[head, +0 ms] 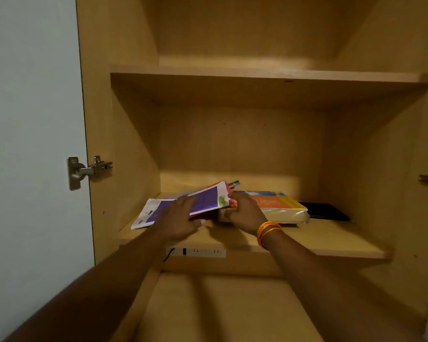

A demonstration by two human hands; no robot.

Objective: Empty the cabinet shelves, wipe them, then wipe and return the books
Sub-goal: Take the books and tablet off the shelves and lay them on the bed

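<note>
Left hand (181,218) grips the purple book (183,206) — fingers flat on its cover, thumb curled under the near edge. Right hand (245,211) pinches the same book's right end, about three o'clock from the left. The book lies on the lower shelf (331,240), long axis nine-to-three, right end tilted up. Just beside it at three o'clock sits the orange book (274,203) — touching the right fingers, I judge. The upper shelf (257,72) looks bare. Both hands are equally near; lifting toward six o'clock seems next.
</note>
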